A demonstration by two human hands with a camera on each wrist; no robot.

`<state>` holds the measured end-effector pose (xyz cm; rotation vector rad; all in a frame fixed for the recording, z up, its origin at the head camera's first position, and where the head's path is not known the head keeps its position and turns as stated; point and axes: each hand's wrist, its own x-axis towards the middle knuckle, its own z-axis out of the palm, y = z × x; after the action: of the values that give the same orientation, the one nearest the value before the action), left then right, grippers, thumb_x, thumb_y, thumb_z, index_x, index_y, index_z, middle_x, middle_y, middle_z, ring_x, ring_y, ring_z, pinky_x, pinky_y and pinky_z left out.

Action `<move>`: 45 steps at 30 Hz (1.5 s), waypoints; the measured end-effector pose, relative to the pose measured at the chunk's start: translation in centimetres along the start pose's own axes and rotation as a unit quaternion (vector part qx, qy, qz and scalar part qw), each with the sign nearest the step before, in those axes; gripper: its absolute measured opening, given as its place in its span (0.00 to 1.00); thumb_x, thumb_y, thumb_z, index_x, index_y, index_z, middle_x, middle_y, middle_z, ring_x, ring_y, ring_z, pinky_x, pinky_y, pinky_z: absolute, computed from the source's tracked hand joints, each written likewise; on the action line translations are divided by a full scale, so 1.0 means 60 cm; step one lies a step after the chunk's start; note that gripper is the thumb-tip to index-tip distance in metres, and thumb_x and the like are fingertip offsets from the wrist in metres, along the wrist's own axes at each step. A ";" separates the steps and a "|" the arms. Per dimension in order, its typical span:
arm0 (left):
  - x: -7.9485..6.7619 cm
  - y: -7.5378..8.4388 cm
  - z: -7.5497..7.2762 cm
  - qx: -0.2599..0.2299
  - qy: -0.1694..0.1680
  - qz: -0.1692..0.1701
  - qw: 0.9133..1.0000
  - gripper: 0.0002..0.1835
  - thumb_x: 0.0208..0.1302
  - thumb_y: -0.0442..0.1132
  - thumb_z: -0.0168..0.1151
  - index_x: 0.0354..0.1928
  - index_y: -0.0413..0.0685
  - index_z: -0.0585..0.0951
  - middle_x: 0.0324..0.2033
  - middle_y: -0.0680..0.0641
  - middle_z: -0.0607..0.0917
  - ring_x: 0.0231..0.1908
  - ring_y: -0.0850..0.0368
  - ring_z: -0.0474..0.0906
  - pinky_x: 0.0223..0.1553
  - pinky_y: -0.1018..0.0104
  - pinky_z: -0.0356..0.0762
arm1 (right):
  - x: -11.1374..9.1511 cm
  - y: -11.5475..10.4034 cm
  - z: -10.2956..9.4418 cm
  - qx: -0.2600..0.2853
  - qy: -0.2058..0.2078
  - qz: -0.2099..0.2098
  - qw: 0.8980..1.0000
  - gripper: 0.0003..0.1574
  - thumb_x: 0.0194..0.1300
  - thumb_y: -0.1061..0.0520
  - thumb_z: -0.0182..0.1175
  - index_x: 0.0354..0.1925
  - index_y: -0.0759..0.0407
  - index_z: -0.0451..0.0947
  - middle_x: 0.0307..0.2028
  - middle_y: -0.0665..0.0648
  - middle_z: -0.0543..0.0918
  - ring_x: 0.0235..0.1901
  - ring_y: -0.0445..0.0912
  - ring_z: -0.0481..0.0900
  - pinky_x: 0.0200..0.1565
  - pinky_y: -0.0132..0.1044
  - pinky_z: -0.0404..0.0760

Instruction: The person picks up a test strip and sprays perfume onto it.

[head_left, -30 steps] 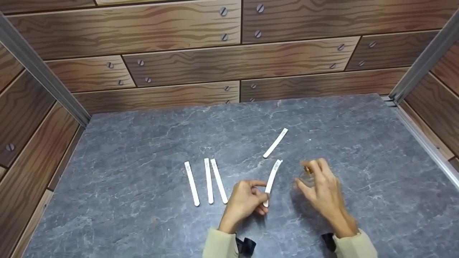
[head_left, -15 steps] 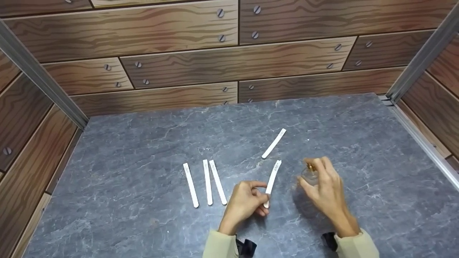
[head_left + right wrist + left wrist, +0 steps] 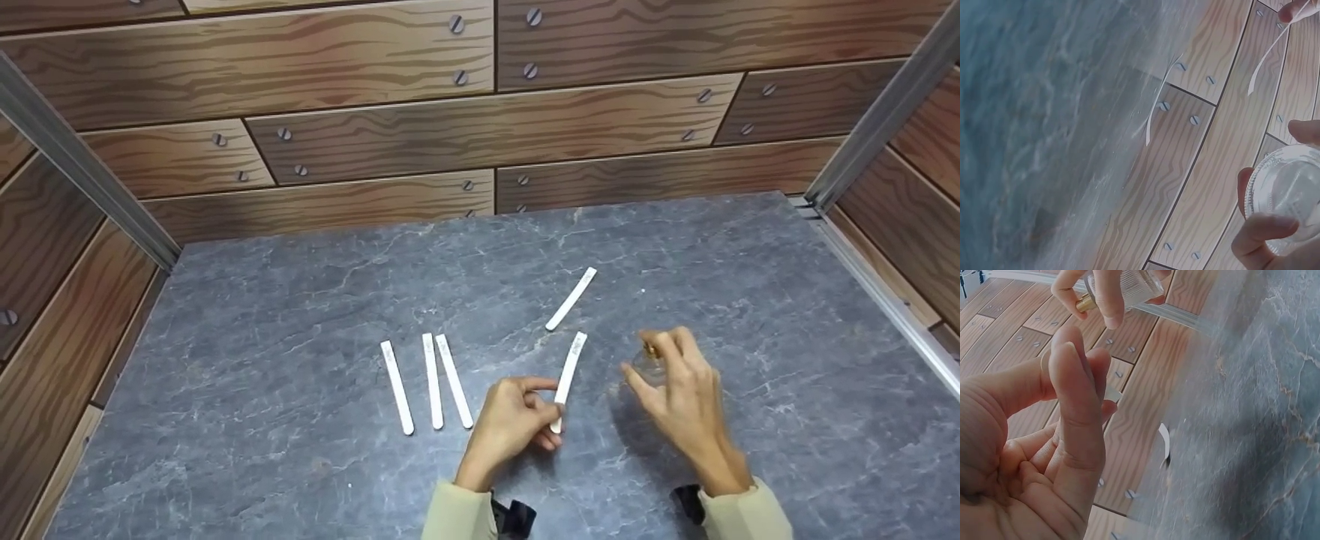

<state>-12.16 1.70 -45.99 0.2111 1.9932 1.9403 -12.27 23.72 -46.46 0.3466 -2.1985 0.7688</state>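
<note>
In the head view my left hand point(image 3: 514, 420) pinches the rounded lower end of a white paper test strip point(image 3: 570, 371), whose printed end points up and away. To its right, my right hand point(image 3: 686, 394) grips a clear glass perfume spray bottle point(image 3: 651, 370) with a gold neck, apart from the strip. A fingertip lies at the gold nozzle point(image 3: 1085, 304) in the left wrist view. The right wrist view shows the bottle's round ribbed base point(image 3: 1283, 185) between thumb and fingers, and the strip point(image 3: 1266, 59) bending slightly from the left hand.
Beyond the held strip lies another white strip point(image 3: 571, 298). Three more strips lie left of my left hand: one apart point(image 3: 397, 387), and a close pair with its right strip point(image 3: 454, 381) slanted. Wood-patterned walls point(image 3: 375, 142) enclose the grey marbled table point(image 3: 262, 337).
My right hand and the bottle have shifted slightly right, away from the held strip. The strip's curved upper end looks straighter. My left hand keeps its pinch; the head view has drifted a little.
</note>
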 end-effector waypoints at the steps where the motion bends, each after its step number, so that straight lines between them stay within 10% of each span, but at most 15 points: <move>1: 0.000 0.001 0.000 -0.001 0.001 0.000 1.000 0.20 0.59 0.21 0.62 0.55 0.25 0.79 0.18 0.47 0.82 0.13 0.64 0.77 0.19 0.65 0.84 | -0.001 0.000 0.000 0.000 -0.001 -0.001 1.000 0.25 0.43 0.67 0.76 0.41 0.64 0.78 0.31 0.56 0.75 0.22 0.47 0.72 0.19 0.40 0.75; 24: 0.028 0.010 -0.001 0.010 0.022 0.022 0.999 0.18 0.63 0.22 0.64 0.56 0.27 0.80 0.19 0.48 0.82 0.13 0.64 0.75 0.17 0.67 0.82 | 0.009 0.015 -0.007 0.008 0.028 -0.006 1.000 0.29 0.39 0.69 0.76 0.43 0.67 0.79 0.32 0.60 0.78 0.27 0.55 0.80 0.27 0.54 0.81; 45: 0.112 0.001 -0.029 -0.053 0.105 0.002 0.993 0.11 0.62 0.18 0.59 0.47 0.25 0.80 0.20 0.48 0.77 0.17 0.63 0.78 0.23 0.69 0.85 | 0.009 0.022 -0.015 0.039 0.048 -0.004 0.998 0.27 0.41 0.69 0.74 0.43 0.72 0.78 0.33 0.63 0.80 0.31 0.51 0.78 0.41 0.22 0.74</move>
<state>-19.01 2.37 -46.88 -0.0173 2.0079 2.1411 -12.72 25.34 -46.13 0.3496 -2.0797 0.8506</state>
